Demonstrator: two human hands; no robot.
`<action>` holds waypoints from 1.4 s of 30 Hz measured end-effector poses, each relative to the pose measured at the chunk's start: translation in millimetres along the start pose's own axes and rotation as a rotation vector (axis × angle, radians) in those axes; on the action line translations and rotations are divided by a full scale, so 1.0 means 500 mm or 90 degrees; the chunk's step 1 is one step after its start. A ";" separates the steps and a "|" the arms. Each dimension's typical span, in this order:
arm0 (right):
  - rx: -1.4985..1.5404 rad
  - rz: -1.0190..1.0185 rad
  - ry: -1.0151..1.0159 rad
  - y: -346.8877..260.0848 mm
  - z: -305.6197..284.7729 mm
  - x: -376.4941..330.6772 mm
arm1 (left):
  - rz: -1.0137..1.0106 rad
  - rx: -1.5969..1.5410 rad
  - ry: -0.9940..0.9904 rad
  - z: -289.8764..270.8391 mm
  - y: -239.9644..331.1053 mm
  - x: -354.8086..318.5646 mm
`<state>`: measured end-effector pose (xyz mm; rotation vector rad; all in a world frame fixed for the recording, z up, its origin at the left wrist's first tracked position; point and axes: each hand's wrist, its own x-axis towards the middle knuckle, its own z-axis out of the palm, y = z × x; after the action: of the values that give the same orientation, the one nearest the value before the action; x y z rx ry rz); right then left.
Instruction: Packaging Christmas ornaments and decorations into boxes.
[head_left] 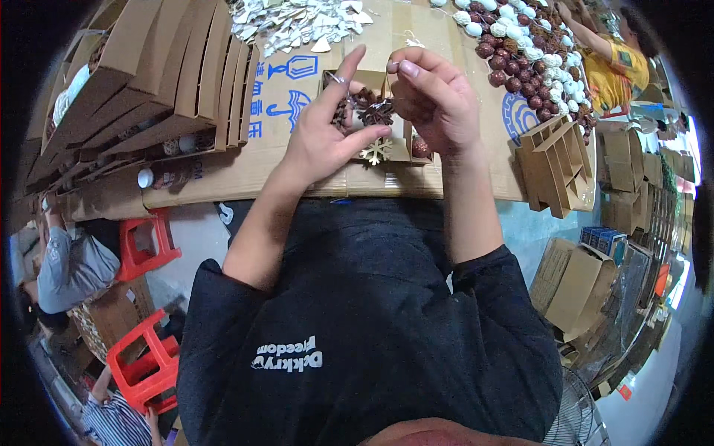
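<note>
My left hand [320, 137] is open over a divided cardboard box [401, 141], index finger raised and thumb stretched toward a pale wooden snowflake [375, 151]. A thin light strand seems to cross its index finger. My right hand [439, 93] pinches thumb and index finger together above the box; what lies between the tips is too small to make out. Between the hands sits a dark brown, many-pointed ornament [374, 109]. A reddish-brown ball [421, 146] rests in the box's right compartment.
Stacked divided cardboard trays [160, 67] fill the table's left. At the back lies a heap of pale flat pieces [297, 26]; brown and white balls [520, 59] cover the right. A cardboard divider [554, 165] stands near the right edge. Red stools [145, 360] and other people are nearby.
</note>
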<state>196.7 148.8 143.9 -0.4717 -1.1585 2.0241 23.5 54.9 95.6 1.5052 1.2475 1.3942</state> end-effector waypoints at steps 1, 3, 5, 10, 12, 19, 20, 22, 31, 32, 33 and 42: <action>0.001 -0.023 0.023 0.011 -0.008 0.002 | -0.007 -0.015 0.009 0.002 -0.003 -0.002; -0.128 -0.079 0.122 0.036 -0.009 -0.002 | -0.006 -0.075 0.037 0.006 -0.026 -0.010; -0.228 -0.119 0.119 0.069 -0.022 -0.014 | -0.032 -0.166 0.073 0.010 -0.022 -0.006; -0.170 -0.007 -0.014 0.111 -0.026 -0.052 | -0.179 -0.388 0.077 -0.007 -0.008 -0.012; -0.256 0.074 0.037 0.098 -0.038 -0.059 | -0.212 -0.451 0.089 -0.006 -0.017 -0.018; -0.163 0.010 0.180 0.117 -0.045 -0.056 | -0.205 -0.844 -0.137 -0.022 -0.052 -0.028; -0.165 -0.019 0.192 0.119 -0.043 -0.054 | -0.237 -0.736 -0.085 -0.012 -0.042 -0.030; -0.170 -0.063 0.185 0.114 -0.040 -0.061 | -0.291 -0.517 0.014 0.007 -0.022 -0.034; -0.293 0.026 -0.047 0.118 -0.019 -0.088 | -0.269 -0.555 0.222 0.007 -0.052 -0.040; -0.271 0.018 -0.073 0.123 -0.008 -0.091 | -0.263 -0.574 0.211 0.004 -0.064 -0.045; -0.305 0.041 -0.084 0.127 -0.004 -0.095 | -0.257 -0.593 0.200 -0.003 -0.081 -0.054; -0.261 -0.045 0.171 0.152 -0.015 -0.071 | -0.240 -0.512 0.225 -0.007 -0.072 -0.068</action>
<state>192.7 102.5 73.6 -0.8628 -1.3973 1.6022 15.6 31.4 52.5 0.4682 0.9126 1.6523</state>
